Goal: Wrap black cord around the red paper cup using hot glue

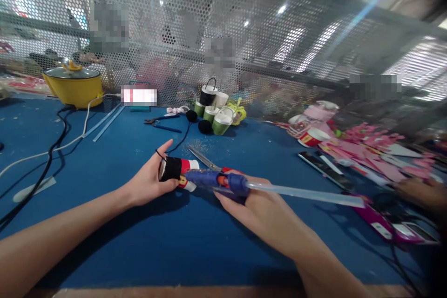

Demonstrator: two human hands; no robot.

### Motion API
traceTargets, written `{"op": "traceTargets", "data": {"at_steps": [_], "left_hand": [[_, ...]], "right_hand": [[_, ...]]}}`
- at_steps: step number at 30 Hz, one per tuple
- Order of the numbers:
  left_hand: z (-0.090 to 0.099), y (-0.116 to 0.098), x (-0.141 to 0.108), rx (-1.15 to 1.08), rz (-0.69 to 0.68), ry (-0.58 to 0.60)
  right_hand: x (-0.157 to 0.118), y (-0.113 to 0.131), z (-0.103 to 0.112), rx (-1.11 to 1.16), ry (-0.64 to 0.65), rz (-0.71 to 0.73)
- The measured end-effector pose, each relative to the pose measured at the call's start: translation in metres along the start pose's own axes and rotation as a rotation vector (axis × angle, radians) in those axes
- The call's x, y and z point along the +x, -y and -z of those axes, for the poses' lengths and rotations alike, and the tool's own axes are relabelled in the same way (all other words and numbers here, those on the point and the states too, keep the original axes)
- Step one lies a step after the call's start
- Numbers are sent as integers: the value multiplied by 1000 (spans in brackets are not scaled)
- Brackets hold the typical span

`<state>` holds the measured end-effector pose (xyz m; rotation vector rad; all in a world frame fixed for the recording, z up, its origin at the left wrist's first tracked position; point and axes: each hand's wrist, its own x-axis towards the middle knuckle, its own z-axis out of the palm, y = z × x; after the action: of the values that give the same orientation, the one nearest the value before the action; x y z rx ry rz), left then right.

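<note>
A small paper cup, red and white and partly wrapped in black yarn, lies sideways in my left hand, its fingers closed round the wrapped end. From it a black strand runs back toward a ball of black yarn. My right hand grips a blue glue gun whose front end is at the cup's side; whether it touches I cannot tell. A long clear glue stick sticks out of the gun's rear. Just behind the gun lie scissors with red handles, partly hidden.
Small yarn-wrapped cups stand at the back, with pliers to their left. A yellow pot and cables occupy the left. Pink pieces, a phone and another person's hand are at right.
</note>
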<state>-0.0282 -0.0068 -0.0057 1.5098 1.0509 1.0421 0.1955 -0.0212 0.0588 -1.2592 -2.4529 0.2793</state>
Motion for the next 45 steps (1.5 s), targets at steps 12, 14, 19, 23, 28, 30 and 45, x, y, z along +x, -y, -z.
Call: {"op": "traceTargets", "data": {"at_steps": [12, 14, 19, 23, 28, 30, 45], "left_hand": [[-1, 0, -3, 35, -41, 43], [-1, -1, -3, 43, -43, 39], [0, -2, -3, 130, -57, 31], [0, -4, -3, 166, -69, 24], [1, -3, -3, 160, -60, 38], [1, -2, -3, 174, -57, 26], [2, 2, -1, 194, -67, 23]], "right_hand": [[8, -4, 2, 16, -35, -53], [6, -3, 3, 19, -19, -56], [1, -2, 7, 26, 27, -67], [4, -2, 6, 12, 6, -88], [3, 0, 6, 19, 11, -74], [1, 2, 7, 14, 32, -58], [-2, 2, 4, -76, 37, -20]]}}
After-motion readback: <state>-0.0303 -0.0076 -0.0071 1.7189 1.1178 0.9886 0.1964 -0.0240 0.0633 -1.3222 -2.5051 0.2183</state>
